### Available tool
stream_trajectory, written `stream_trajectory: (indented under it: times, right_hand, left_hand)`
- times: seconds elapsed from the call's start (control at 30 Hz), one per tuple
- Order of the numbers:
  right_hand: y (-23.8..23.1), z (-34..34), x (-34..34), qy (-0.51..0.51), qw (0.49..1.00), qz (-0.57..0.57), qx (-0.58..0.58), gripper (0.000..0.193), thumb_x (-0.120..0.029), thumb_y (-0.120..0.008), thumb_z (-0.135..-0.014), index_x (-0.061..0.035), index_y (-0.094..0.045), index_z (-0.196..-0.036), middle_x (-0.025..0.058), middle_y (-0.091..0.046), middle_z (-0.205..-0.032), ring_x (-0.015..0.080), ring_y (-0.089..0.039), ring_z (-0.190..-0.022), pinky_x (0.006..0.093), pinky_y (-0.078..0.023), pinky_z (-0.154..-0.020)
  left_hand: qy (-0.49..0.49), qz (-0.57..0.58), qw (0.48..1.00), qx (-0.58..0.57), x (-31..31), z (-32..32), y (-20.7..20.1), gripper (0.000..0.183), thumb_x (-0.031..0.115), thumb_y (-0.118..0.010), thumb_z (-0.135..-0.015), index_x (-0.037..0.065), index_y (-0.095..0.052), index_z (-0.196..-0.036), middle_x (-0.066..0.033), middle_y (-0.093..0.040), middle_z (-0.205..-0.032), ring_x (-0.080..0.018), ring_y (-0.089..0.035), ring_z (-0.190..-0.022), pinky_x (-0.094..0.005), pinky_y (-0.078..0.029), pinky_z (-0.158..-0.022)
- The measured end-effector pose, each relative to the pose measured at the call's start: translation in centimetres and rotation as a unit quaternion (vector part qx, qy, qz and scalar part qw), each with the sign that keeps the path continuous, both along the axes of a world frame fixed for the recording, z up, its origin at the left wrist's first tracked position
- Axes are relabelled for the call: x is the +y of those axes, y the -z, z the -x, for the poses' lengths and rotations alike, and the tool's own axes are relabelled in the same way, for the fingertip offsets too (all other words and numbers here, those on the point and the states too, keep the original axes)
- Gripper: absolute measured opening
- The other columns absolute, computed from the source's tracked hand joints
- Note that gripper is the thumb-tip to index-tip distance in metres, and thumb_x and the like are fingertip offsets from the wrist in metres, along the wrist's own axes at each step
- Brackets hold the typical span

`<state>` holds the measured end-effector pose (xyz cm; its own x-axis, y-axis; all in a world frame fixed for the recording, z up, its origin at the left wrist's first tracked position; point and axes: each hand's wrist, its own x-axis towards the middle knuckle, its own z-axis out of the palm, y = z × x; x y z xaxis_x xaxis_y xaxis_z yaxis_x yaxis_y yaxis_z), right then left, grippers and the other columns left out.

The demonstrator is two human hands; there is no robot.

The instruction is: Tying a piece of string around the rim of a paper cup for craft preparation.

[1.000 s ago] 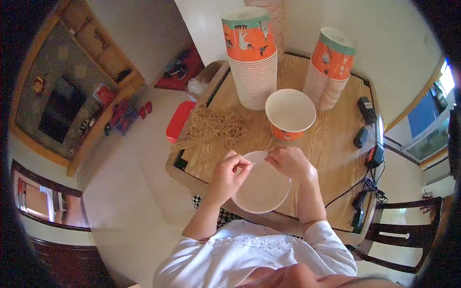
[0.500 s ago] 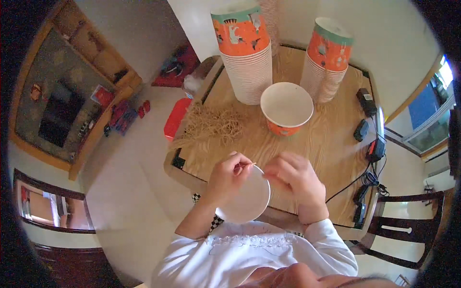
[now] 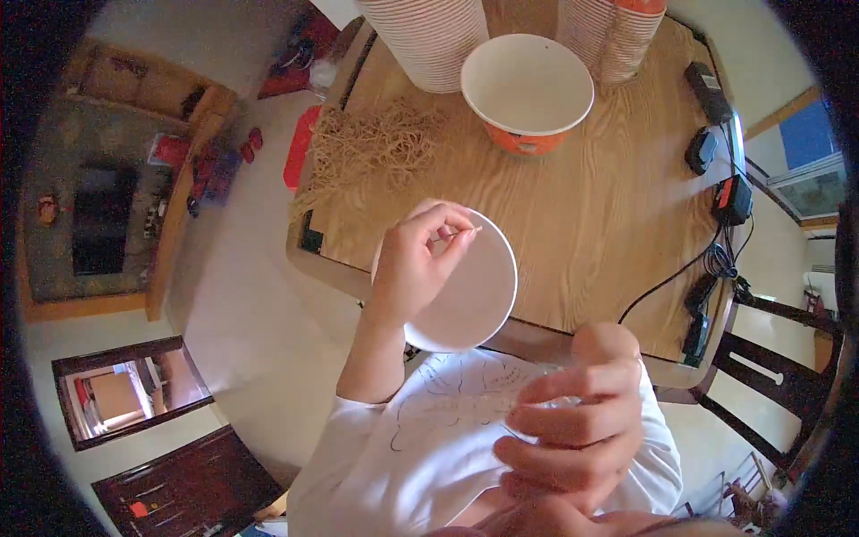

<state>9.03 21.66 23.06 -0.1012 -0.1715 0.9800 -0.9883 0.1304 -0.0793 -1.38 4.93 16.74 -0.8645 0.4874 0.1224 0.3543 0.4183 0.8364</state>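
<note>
My left hand (image 3: 425,255) is at the near edge of the table, thumb and forefinger pinching a thin, pale strand of twine (image 3: 467,232). Right behind those fingers is a white paper tub (image 3: 479,300), its round mouth turned up toward me; how it is supported is hidden by the hand. In front of my chest hangs my right hand (image 3: 577,421), away from the tub, with loosely curled fingers spread apart and somewhat blurred. I make out nothing in it. A tangled heap of tan twine (image 3: 380,148) lies on the table beyond my left hand.
An orange-sided paper tub (image 3: 528,94) stands upright at mid-table. Behind it rise a tall stack of tubs (image 3: 429,40) and another stack (image 3: 608,36). Black adapters (image 3: 734,199) and cables line the table's right edge. A dark chair (image 3: 769,376) stands at the right.
My right hand has left the tub's rim and drawn back toward my chest, its fingers spreading. My left hand keeps its pinch. The view has tilted down, so the table appears higher.
</note>
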Motion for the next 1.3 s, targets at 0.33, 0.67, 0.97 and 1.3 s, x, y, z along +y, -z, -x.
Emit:
stream_trajectory:
  times: [0.33, 0.67, 0.97, 1.3]
  right_hand:
    - [-0.3, -0.5, 0.3, -0.171, 0.972, -0.093, -0.131, 0.020, -0.012, -0.049, -0.086, -0.0031, -0.064, -0.094, 0.0129, -0.063, -0.091, 0.0230, -0.060, -0.076, 0.0326, -0.051, -0.068]
    - [-0.5, -3.5, -0.8, -0.217, 0.895, 0.204, -0.332, 0.021, -0.009, -0.053, -0.079, 0.0079, -0.062, -0.085, 0.0142, -0.058, -0.079, 0.0264, -0.060, -0.071, 0.0364, -0.053, -0.062]
    - [0.4, 0.0, -0.6, -0.011, 0.990, 0.135, 0.043, 0.009, -0.010, -0.057, -0.077, -0.0094, -0.060, -0.068, -0.0021, -0.060, -0.064, 0.0085, -0.055, -0.054, 0.0217, -0.046, -0.053]
    - [0.2, 1.0, -0.4, -0.156, 0.977, -0.106, -0.097, 0.015, -0.011, -0.053, -0.083, -0.0064, -0.067, -0.088, 0.0074, -0.059, -0.081, 0.0154, -0.058, -0.068, 0.0275, -0.051, -0.065]
  left_hand:
    - [0.011, 0.005, 1.000, 0.006, 0.6, -0.8, 0.8, 0.006, 0.003, -0.066, -0.077, 0.004, -0.060, -0.079, -0.0046, -0.061, -0.079, -0.0152, -0.056, -0.066, -0.0256, -0.043, -0.055]
    - [0.016, 0.049, 0.998, 0.020, 0.9, -0.7, -1.1, 0.006, 0.005, -0.066, -0.078, 0.003, -0.060, -0.079, -0.0035, -0.057, -0.072, -0.0111, -0.047, -0.055, -0.0239, -0.038, -0.050]
    - [-0.134, -0.003, 0.991, 0.031, -2.0, -2.2, -3.5, 0.006, 0.001, -0.065, -0.079, 0.004, -0.061, -0.083, -0.0022, -0.058, -0.073, -0.0084, -0.055, -0.061, -0.0205, -0.043, -0.055]
    - [-0.197, -0.014, 0.976, 0.093, -4.2, -3.2, -5.4, 0.006, -0.001, -0.067, -0.079, 0.001, -0.063, -0.082, 0.0029, -0.050, -0.067, -0.0013, -0.041, -0.056, -0.0167, -0.030, -0.049]
